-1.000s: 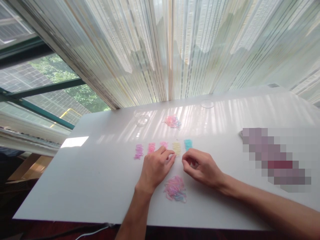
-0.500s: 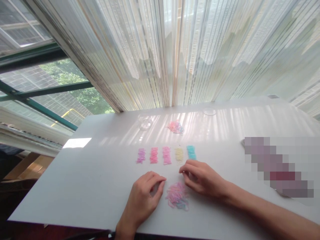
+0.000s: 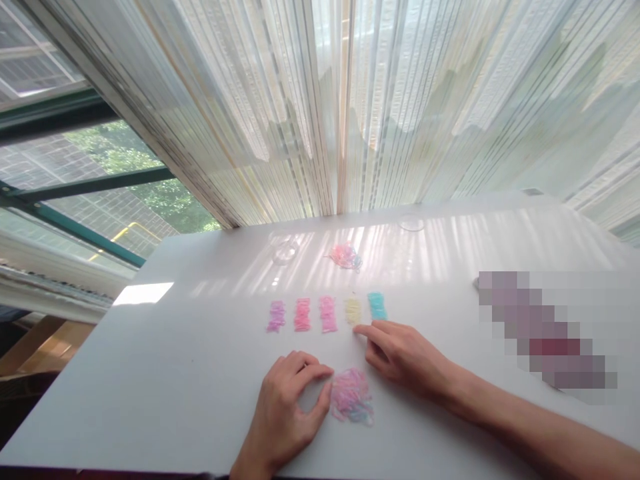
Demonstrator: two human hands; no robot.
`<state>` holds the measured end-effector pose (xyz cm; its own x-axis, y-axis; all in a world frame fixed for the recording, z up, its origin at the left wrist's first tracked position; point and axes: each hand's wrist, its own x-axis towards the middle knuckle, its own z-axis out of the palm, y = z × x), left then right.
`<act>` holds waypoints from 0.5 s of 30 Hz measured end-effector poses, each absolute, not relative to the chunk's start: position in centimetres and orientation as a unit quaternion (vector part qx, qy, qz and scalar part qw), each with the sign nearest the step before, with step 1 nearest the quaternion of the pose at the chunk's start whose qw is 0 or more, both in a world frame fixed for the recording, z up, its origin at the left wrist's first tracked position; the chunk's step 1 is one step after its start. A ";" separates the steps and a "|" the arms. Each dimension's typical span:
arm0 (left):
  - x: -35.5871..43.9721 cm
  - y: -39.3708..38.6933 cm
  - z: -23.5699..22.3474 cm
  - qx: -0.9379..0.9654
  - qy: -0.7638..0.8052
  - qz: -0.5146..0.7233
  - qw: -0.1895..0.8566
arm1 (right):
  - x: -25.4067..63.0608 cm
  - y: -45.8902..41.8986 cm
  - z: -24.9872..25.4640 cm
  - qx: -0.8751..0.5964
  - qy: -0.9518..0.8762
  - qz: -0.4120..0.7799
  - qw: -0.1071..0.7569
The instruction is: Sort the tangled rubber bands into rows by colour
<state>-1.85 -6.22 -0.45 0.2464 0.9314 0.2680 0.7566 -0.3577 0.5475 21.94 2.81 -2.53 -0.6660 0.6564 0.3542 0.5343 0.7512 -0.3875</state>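
Note:
Small pastel elastic bands are laid in a row of colour groups: purple bands (image 3: 276, 316), red-pink bands (image 3: 303, 315), pink bands (image 3: 328, 315), pale yellow bands (image 3: 353, 311) and turquoise bands (image 3: 377, 306). Nearer me lies a mixed pile of bands (image 3: 351, 395). At that pile's left edge, my left hand (image 3: 290, 407) has thumb and forefinger pressed close; whatever is between them is too small to see. My right hand (image 3: 403, 353) stretches its forefinger to the lower end of the yellow group, its other fingers curled beneath.
Another mixed heap of bands (image 3: 346, 255) lies farther back on the white table (image 3: 175, 380). A clear round container (image 3: 286, 251) and a clear ring-shaped piece (image 3: 411, 223) flank it. A blurred-out object (image 3: 547, 333) lies at right. Striped curtains (image 3: 280, 113) hang behind.
My right forefinger has straightened and reached the lower end of the yellow group. My left fingertips have moved down to the near pile's edge. The view has shifted slightly.

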 end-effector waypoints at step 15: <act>-1.7 -6.6 -1.3 0.774 0.549 0.279 0.146 | 21.7 2.3 -1.4 -0.236 -0.909 0.258 0.226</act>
<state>-1.74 -6.57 -1.32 0.2410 0.9315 0.2723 0.7688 -0.3545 0.5323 21.72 2.34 -1.37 -0.7870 0.5453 0.2886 0.3120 0.7553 -0.5763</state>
